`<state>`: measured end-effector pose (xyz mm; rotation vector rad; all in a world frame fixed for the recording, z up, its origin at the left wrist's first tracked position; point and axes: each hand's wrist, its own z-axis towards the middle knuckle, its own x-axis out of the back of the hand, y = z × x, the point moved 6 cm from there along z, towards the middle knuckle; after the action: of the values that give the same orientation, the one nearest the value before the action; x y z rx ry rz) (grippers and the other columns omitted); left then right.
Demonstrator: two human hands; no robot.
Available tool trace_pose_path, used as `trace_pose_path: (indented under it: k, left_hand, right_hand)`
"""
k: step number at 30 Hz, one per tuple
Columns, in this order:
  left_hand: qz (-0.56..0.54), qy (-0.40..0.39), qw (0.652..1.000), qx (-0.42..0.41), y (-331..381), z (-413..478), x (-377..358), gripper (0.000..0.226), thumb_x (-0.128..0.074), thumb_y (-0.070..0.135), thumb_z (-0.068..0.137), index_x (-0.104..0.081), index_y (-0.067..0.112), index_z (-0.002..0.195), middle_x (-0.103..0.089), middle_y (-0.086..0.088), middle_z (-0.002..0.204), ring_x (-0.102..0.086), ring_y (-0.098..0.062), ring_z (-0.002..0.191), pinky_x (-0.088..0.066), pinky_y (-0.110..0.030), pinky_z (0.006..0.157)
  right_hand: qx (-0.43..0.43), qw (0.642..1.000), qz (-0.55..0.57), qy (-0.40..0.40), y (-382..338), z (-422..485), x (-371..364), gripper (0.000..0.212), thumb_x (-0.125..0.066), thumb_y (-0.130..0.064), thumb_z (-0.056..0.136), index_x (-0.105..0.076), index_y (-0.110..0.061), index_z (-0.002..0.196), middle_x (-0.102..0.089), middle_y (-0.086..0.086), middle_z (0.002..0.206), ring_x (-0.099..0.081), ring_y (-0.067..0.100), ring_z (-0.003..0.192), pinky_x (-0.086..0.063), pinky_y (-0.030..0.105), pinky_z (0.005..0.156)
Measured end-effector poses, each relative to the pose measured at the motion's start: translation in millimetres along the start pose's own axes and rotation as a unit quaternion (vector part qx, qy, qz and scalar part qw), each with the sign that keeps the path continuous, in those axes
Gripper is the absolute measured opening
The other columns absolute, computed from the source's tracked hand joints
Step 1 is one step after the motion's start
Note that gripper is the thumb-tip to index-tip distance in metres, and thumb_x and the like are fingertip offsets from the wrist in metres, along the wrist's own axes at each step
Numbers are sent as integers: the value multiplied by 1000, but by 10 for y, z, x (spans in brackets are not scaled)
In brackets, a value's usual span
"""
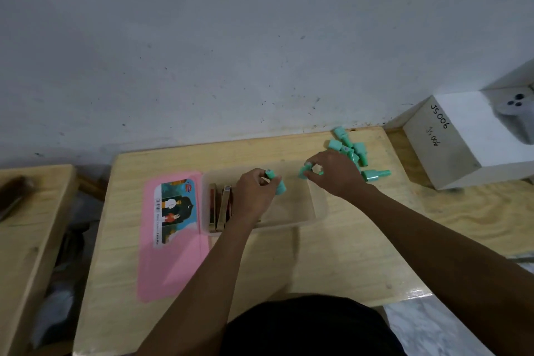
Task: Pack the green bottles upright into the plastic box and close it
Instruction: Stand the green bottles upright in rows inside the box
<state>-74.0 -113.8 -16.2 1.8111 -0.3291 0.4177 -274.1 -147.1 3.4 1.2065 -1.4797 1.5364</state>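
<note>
Plastic box (318, 212) half free: left hand (254, 196) fingers grip green bottle (278, 185) above it, right hand (338, 173) fingers pinch second bottle (303, 173) at far rim

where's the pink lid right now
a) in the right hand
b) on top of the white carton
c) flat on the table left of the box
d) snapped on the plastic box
c: the pink lid lies flat on the table, beside the left wall of the open plastic box.
</note>
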Motion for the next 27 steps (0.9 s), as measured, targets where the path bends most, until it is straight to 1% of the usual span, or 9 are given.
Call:
trace_pose_path:
  k: [2,4,6,9,11,14,20,24,27]
  left_hand:
    - [-11,7,1000,12,-26,31,-58,25,-71,35,80,-67,13,89,-68,-4,76,-65,-20,69,-56,-38,66]
    - [-8,10,1000,20,-36,51,-106,25,-71,34,80,-66,12,89,-65,-2,74,-62,-17,66,-53,-33,62]
    - [-3,9,1000,19,-29,63,-154,22,-70,33,81,-64,13,88,-65,-1,74,-61,-14,65,-47,-25,57]
    - [-6,5,999,31,-42,94,-239,19,-71,31,81,-62,15,85,-67,0,76,-64,-15,66,-47,-26,57]
    - [-5,2,999,32,-52,128,-306,17,-71,29,80,-62,15,83,-66,1,73,-61,-13,63,-45,-25,54]
    - [-9,12,1000,26,-68,192,-399,16,-73,27,79,-63,14,81,-64,2,70,-56,-13,59,-41,-24,53]
    - [6,36,999,25,-93,258,-550,14,-71,29,80,-65,16,84,-68,2,73,-60,-14,63,-50,-31,59]
    - [11,49,999,16,-65,253,-604,10,-69,26,83,-66,17,86,-64,8,73,-58,-8,63,-40,-19,51]
    - [16,51,998,14,-75,269,-652,11,-69,25,83,-67,16,90,-67,6,77,-60,-8,66,-44,-23,55]
  right_hand:
    - [32,998,-46,-10,-30,25,-27,27,-69,-38,83,-72,-21,103,-65,1,109,-53,21,106,-47,44,88]
    - [41,996,-79,-12,-33,45,-49,30,-68,-39,83,-72,-21,106,-57,2,112,-48,22,108,-45,42,89]
    - [36,994,-102,-14,-30,67,-76,31,-67,-40,84,-71,-21,109,-54,3,111,-45,22,108,-44,41,88]
    - [19,992,-121,-15,-29,84,-101,33,-66,-41,84,-71,-22,110,-53,4,109,-45,24,108,-43,41,88]
    - [13,991,-131,-17,-28,84,-118,33,-65,-41,85,-70,-22,112,-52,4,109,-44,25,108,-42,41,88]
    - [6,991,-133,-15,-32,88,-141,32,-66,-39,85,-70,-22,112,-53,5,109,-45,26,107,-42,41,85]
    - [0,992,-127,-9,-30,87,-173,31,-66,-37,86,-70,-22,113,-57,4,105,-50,24,103,-43,39,81]
    - [4,994,-106,-8,7,93,-182,31,-66,-36,87,-70,-20,113,-59,4,105,-52,24,102,-45,40,83]
    - [1,997,-82,7,50,63,-184,29,-69,-34,84,-72,-18,108,-61,6,104,-56,26,101,-47,41,81]
